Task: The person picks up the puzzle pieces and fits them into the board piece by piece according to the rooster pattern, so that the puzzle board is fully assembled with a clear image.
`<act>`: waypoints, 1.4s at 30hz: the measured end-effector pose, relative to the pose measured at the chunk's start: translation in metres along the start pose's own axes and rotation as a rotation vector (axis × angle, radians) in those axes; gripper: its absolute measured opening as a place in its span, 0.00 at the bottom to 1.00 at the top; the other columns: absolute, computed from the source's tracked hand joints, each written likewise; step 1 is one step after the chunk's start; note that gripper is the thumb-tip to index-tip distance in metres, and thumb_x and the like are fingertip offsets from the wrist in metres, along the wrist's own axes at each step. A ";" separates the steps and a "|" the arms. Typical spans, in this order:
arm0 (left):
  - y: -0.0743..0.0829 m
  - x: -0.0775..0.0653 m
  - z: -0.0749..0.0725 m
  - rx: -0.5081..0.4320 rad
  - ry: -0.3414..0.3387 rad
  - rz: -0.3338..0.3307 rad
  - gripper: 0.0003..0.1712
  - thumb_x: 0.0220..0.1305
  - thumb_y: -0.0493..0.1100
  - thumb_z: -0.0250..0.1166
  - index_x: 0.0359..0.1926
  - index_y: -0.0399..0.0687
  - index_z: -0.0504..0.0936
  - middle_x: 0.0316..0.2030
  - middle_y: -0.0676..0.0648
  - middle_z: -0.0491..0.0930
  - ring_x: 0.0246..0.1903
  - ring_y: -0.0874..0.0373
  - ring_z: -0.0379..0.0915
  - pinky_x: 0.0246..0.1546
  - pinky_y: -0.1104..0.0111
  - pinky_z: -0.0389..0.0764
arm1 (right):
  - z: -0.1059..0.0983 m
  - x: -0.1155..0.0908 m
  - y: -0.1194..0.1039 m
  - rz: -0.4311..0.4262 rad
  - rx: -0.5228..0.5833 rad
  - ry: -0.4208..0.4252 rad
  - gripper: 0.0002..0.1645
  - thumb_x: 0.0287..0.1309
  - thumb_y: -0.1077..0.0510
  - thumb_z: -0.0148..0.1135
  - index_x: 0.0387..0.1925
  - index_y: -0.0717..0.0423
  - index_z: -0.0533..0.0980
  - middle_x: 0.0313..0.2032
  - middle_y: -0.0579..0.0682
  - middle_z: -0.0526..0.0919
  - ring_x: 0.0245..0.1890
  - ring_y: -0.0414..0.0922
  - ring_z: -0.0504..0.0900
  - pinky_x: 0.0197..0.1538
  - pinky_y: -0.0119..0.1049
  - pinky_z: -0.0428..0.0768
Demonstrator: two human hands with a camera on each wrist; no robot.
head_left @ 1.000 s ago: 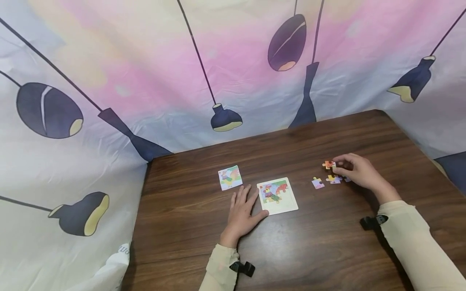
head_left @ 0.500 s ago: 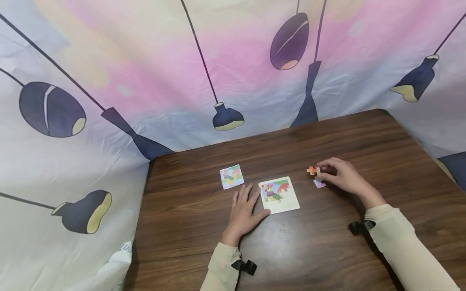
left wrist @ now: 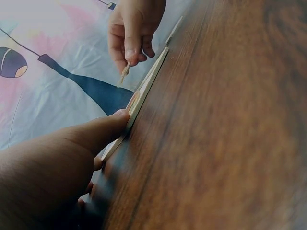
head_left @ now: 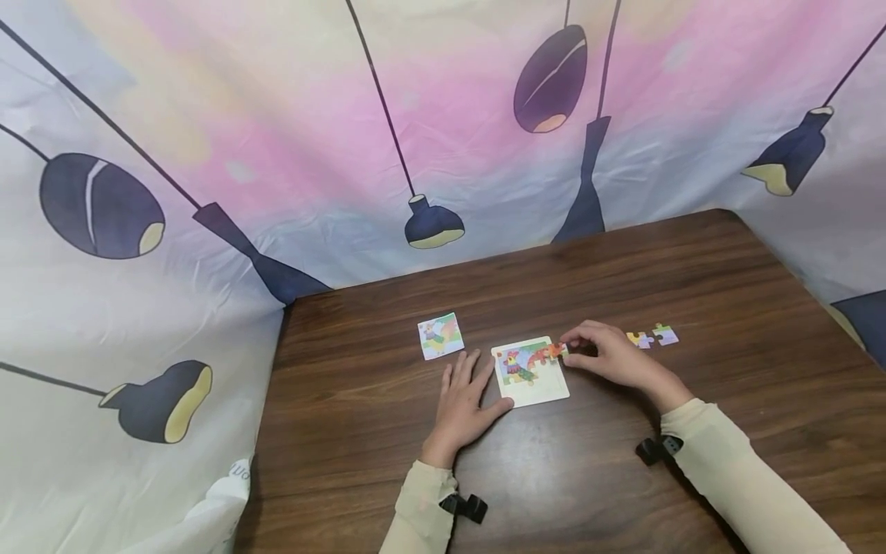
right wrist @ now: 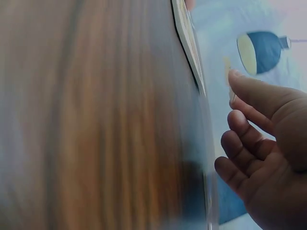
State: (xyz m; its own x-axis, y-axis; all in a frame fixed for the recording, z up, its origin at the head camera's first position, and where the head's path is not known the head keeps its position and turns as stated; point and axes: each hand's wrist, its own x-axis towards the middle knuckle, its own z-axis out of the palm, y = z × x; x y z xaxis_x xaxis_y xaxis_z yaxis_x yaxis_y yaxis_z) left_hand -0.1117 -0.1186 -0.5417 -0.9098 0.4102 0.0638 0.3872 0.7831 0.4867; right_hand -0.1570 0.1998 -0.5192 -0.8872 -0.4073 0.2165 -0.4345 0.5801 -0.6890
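Over the upper right corner of a square puzzle board [head_left: 547,391], my right hand [head_left: 612,355] pinches an orange-red jigsaw piece [head_left: 556,351] between thumb and fingers. In the left wrist view this jigsaw piece [left wrist: 124,74] appears edge-on, tilted above the board. The board's upper left part holds fitted pieces showing a colourful rooster; its lower and right parts are bare cream. My left hand [head_left: 462,412] rests on the table with fingers spread along the board's left side. Its thumb [left wrist: 112,125] touches the board's near left corner.
A small square rooster picture card [head_left: 439,336] lies left of the board. Loose jigsaw pieces, a yellow-purple one [head_left: 640,340] and a lilac-green one [head_left: 665,334], lie right of my right hand. The brown wooden table [head_left: 367,400] ends at a printed cloth backdrop [head_left: 311,138].
My right hand has carried the orange-red jigsaw piece leftward from the loose pieces to the board's upper right corner. My left hand has stayed at the board's side.
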 end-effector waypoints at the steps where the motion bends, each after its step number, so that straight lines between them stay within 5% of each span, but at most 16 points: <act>1: 0.000 0.000 0.000 0.000 0.004 0.004 0.46 0.71 0.66 0.65 0.81 0.50 0.66 0.81 0.40 0.56 0.82 0.40 0.42 0.79 0.40 0.43 | 0.002 0.001 -0.002 -0.005 -0.001 -0.016 0.15 0.62 0.58 0.78 0.50 0.56 0.86 0.40 0.44 0.82 0.39 0.42 0.77 0.42 0.40 0.78; 13: 0.000 -0.003 0.002 -0.008 -0.009 -0.004 0.46 0.71 0.67 0.65 0.81 0.50 0.66 0.81 0.40 0.56 0.82 0.40 0.42 0.79 0.39 0.44 | 0.018 0.002 -0.012 -0.018 -0.047 -0.134 0.17 0.62 0.56 0.78 0.51 0.57 0.86 0.38 0.42 0.80 0.38 0.41 0.73 0.42 0.40 0.75; 25: -0.001 0.002 -0.001 0.004 0.012 0.012 0.46 0.71 0.66 0.65 0.80 0.49 0.67 0.81 0.40 0.56 0.82 0.39 0.42 0.79 0.38 0.44 | 0.016 0.008 -0.014 0.002 -0.061 -0.159 0.21 0.62 0.55 0.77 0.55 0.56 0.86 0.43 0.44 0.82 0.42 0.42 0.76 0.47 0.45 0.77; 35: 0.000 -0.001 0.000 -0.003 0.000 -0.004 0.46 0.71 0.66 0.65 0.81 0.50 0.66 0.81 0.40 0.56 0.82 0.40 0.42 0.79 0.39 0.43 | 0.028 0.006 -0.022 -0.076 -0.114 -0.129 0.11 0.63 0.56 0.77 0.47 0.47 0.90 0.40 0.39 0.79 0.42 0.41 0.73 0.47 0.45 0.68; 42: 0.001 0.000 0.000 0.002 0.012 0.009 0.45 0.71 0.66 0.65 0.80 0.49 0.67 0.81 0.39 0.57 0.82 0.38 0.43 0.79 0.38 0.45 | 0.035 0.005 -0.029 -0.058 -0.179 -0.067 0.08 0.61 0.58 0.78 0.42 0.47 0.89 0.39 0.40 0.80 0.43 0.43 0.76 0.46 0.47 0.71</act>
State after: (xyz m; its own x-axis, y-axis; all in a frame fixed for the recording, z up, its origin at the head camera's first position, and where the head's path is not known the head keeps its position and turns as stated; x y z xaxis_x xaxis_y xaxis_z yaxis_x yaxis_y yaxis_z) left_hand -0.1117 -0.1177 -0.5414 -0.9082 0.4112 0.0784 0.3953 0.7806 0.4842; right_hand -0.1431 0.1563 -0.5228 -0.8501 -0.4866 0.2016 -0.5108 0.6681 -0.5411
